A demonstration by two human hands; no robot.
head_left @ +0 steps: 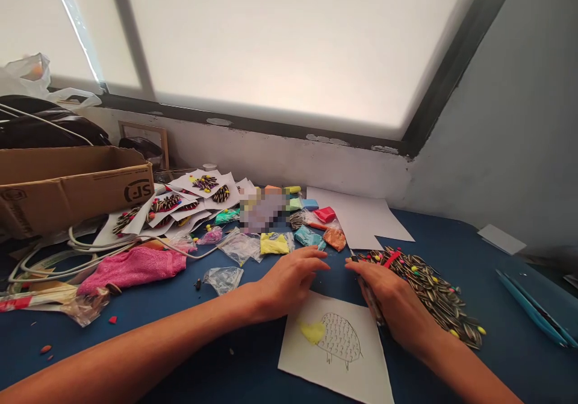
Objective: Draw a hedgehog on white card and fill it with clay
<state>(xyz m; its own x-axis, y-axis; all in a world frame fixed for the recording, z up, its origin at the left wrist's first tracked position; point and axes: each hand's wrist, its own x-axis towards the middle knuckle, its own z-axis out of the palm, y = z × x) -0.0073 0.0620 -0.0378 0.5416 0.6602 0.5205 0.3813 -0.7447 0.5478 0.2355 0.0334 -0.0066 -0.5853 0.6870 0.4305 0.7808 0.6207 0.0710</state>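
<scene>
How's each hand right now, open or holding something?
Left hand: open, fingers loosely bent, nothing visibly held.
Right hand: at a slim tool; grip can't be told.

Your forearms are bare for as far as they show. Your left forearm (149, 353) is seen at greater length, smooth in outline, broad near the lower left edge of the view and narrowing to a slim wrist (253, 301). Your right forearm (469, 365) shows as a shorter stretch, cut off by the lower right edge. Your left hand (289, 283) and right hand (395, 301) are bare too, with slender fingers (311, 264) and smoothly rounded backs. Your nails are too small to make out clearly.
</scene>
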